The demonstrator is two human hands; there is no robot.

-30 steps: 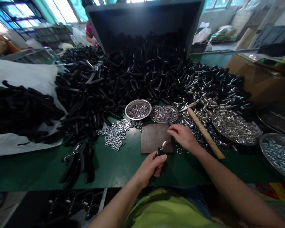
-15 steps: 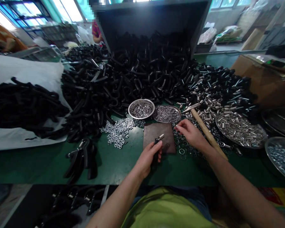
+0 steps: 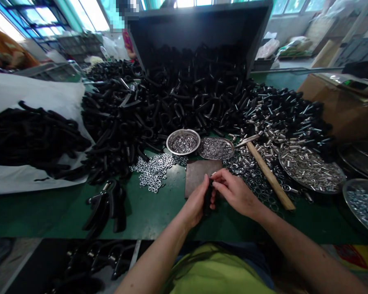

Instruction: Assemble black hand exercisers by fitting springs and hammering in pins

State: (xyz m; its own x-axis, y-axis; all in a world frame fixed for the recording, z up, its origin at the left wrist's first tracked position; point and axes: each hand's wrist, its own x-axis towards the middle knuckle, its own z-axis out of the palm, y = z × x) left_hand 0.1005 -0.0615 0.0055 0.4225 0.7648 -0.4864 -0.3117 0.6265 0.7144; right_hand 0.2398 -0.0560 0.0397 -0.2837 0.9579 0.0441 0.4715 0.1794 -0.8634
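My left hand is closed around a black handle, held upright over the near edge of a brown metal plate. My right hand pinches at the top of that handle, thumb and forefinger together; what sits between those fingertips is mostly covered. Behind the plate stand a round steel bowl of small metal parts and an oval tray of small rings. Loose thin rings lie just right of my right hand. Left of the plate is a spread of nuts.
A hammer lies to the right, beside a tray of metal pins and a bowl of nuts. Black handles heap up across the back, spilling from a grey bin. More handles lie front left. Co-workers sit beyond.
My right hand has moved left from the loose rings to the top of the handle. The left hand has shifted slightly right, and the handle's spring end is now covered by fingers.
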